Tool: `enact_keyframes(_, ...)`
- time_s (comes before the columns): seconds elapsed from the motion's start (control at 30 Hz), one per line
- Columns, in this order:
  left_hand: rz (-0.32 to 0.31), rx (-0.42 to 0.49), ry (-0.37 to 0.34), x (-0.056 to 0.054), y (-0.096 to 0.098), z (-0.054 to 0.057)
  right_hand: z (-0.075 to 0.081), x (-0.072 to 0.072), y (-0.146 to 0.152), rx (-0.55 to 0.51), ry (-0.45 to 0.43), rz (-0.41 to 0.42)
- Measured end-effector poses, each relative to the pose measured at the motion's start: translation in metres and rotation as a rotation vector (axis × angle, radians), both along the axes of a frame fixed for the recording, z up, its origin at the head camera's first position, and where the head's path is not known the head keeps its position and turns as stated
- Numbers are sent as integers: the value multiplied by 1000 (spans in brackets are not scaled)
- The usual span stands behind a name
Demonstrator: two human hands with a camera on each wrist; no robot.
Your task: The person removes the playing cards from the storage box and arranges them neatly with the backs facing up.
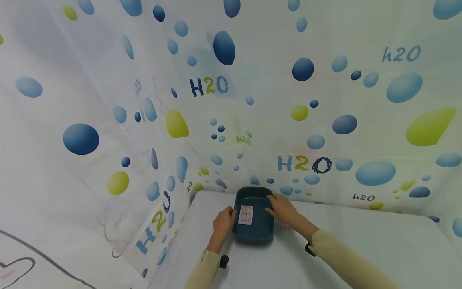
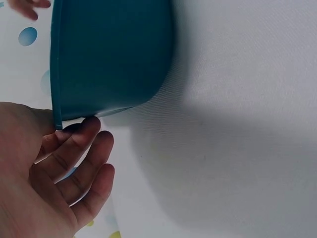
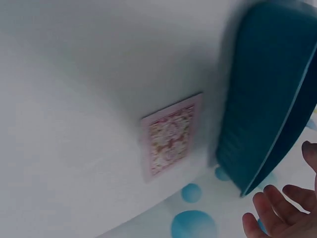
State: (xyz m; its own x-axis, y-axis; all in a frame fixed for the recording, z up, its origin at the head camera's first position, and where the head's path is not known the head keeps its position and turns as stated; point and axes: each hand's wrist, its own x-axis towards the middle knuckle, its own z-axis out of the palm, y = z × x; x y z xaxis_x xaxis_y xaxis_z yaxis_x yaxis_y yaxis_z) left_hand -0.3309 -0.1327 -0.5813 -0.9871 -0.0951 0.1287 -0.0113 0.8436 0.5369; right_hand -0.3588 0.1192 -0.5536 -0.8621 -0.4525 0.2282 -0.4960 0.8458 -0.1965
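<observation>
A dark teal plastic basin [image 1: 254, 237] stands on the white table near the back edge. Inside it lies a playing card [image 1: 246, 215], patterned back up. My left hand [image 1: 223, 220] holds the basin's left rim, thumb over the edge and fingers against the outer wall, as the left wrist view [image 2: 64, 168] shows. On the other side, my right hand [image 1: 283, 208] is at the right rim with its fingers spread loosely, and the right wrist view shows a gap between fingertips [image 3: 270, 191] and rim. A second patterned card [image 3: 171, 136] lies on the table beside the basin, partly under the right forearm in the head view.
The white tabletop [image 1: 346, 249] extends to the right and toward me. Behind and to the left hangs a white curtain [image 1: 267, 132] printed with blue and green drops and H2O lettering, close behind the basin.
</observation>
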Motion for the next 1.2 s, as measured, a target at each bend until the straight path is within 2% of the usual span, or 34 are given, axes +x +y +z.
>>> enact_keyframes(0.23,0,11,25,0,-6,-8,7,-5,-33,6,-16,15)
enact_keyframes(0.47,2,29,13,-2,-4,-8,10,-15,-58,15,-111,-5)
enact_keyframes(0.7,10,54,1,-2,-2,-9,-3,-29,-75,45,-210,-25)
enact_keyframes(0.8,11,64,20,-1,-1,-9,-8,-35,-80,58,-262,-38)
enact_keyframes(0.97,2,70,55,-2,-1,-10,-15,-40,-88,55,-418,-83)
enact_keyframes(1.03,5,71,49,-3,-1,-11,-19,-41,-91,60,-469,-99)
enact_keyframes(1.2,8,79,28,-3,-3,-10,-25,-43,-95,108,-469,-96)
